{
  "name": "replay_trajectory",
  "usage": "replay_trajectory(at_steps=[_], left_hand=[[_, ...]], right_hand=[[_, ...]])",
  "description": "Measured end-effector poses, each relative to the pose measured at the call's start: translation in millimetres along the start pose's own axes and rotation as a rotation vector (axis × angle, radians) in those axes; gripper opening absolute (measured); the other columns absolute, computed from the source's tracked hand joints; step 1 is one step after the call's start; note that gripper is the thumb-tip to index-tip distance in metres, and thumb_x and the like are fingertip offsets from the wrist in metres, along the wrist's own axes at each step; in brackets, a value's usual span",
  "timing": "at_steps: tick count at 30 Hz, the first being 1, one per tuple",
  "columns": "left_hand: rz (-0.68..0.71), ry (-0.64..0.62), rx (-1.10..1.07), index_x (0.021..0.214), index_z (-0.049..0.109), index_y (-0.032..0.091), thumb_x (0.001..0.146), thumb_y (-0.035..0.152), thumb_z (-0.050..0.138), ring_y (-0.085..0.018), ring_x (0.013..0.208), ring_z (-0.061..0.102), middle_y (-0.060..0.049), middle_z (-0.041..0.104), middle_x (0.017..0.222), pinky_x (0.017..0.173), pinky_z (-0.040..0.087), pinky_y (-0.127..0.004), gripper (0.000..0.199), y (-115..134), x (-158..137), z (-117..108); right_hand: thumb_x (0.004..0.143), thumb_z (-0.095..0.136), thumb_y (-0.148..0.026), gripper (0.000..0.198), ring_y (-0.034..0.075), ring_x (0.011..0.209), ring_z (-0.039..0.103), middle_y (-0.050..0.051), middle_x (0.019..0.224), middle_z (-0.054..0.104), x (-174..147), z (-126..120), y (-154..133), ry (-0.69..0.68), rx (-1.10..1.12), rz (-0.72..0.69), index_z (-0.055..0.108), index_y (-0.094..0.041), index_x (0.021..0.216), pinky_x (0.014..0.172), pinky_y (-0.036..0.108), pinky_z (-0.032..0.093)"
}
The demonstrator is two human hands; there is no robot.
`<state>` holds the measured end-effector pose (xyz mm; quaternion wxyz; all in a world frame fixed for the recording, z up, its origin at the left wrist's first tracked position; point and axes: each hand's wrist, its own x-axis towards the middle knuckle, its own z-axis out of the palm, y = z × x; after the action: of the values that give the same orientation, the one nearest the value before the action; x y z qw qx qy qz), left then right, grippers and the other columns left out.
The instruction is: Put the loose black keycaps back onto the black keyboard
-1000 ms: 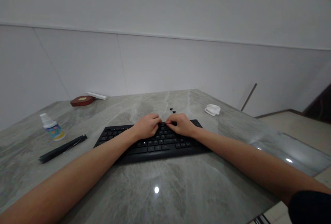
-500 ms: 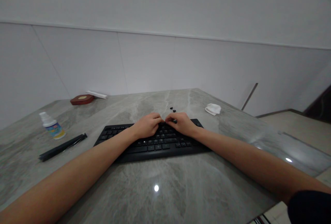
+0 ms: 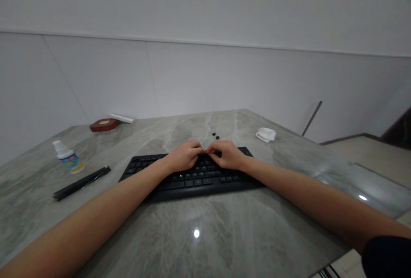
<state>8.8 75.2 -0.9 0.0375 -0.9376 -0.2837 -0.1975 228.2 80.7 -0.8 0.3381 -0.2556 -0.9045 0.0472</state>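
On the broad grey marble-patterned table, our flat black computer keyboard lay with its long axis running left to right, our left hand and right hand meeting over its far middle rows, equally near. Both hands' fingers were curled down, tips pinched together over a key; whether they gripped anything we could not tell. Two small black keycaps lay loose just beyond, a white-capped bottle far left.
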Motion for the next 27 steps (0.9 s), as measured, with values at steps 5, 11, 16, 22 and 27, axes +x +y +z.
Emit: replay_trajectory(at_steps=[5,11,16,22,27], left_hand=[[-0.007,-0.021,0.002,0.111,0.063,0.014,0.078,0.001,0.039,-0.019,0.095,0.055,-0.01,0.059,0.1,0.087,0.048,-0.033,0.043,0.5,1.4,-1.1],[0.036,-0.113,0.047,0.117,0.06,0.021,0.082,0.001,0.037,-0.019,0.102,0.053,-0.007,0.057,0.111,0.094,0.045,-0.035,0.046,1.3,4.1,-8.0],[-0.019,-0.126,-0.034,0.114,0.058,0.018,0.079,-0.001,0.037,-0.02,0.103,0.054,-0.008,0.057,0.109,0.093,0.046,-0.036,0.045,4.0,4.5,-6.4],[-0.122,-0.106,-0.082,0.116,0.056,0.017,0.083,0.004,0.038,-0.02,0.1,0.057,-0.008,0.06,0.107,0.092,0.047,-0.035,0.04,3.0,2.7,-0.5],[-0.143,-0.1,-0.068,0.114,0.057,0.017,0.084,0.006,0.039,-0.02,0.101,0.058,-0.008,0.061,0.108,0.093,0.046,-0.034,0.037,2.2,2.8,1.0]], right_hand=[[0.071,0.055,-0.006,0.018,0.016,0.074,0.063,0.002,0.073,0.068,2.7,-3.5,-1.0,-0.009,-0.012,0.025,0.064,-0.017,0.081,0.074,0.026,0.048],[0.067,0.051,-0.003,0.025,0.018,0.075,0.065,0.004,0.075,0.071,5.3,-7.6,-2.3,-0.092,-0.031,0.01,0.066,-0.016,0.081,0.075,0.028,0.048],[0.068,0.051,-0.005,0.022,0.016,0.069,0.067,0.001,0.069,0.072,4.0,-3.9,3.1,-0.063,0.13,0.242,0.068,-0.017,0.077,0.074,0.027,0.05],[0.079,0.051,-0.014,0.023,0.015,0.069,0.066,0.004,0.077,0.073,12.0,-6.9,46.8,0.138,-0.032,0.588,0.07,-0.015,0.093,0.07,0.025,0.049],[0.077,0.062,-0.016,0.047,0.02,0.092,0.064,0.015,0.113,0.065,29.7,-2.8,90.0,-0.066,-0.297,0.542,0.06,-0.013,0.124,0.087,0.03,0.046]])
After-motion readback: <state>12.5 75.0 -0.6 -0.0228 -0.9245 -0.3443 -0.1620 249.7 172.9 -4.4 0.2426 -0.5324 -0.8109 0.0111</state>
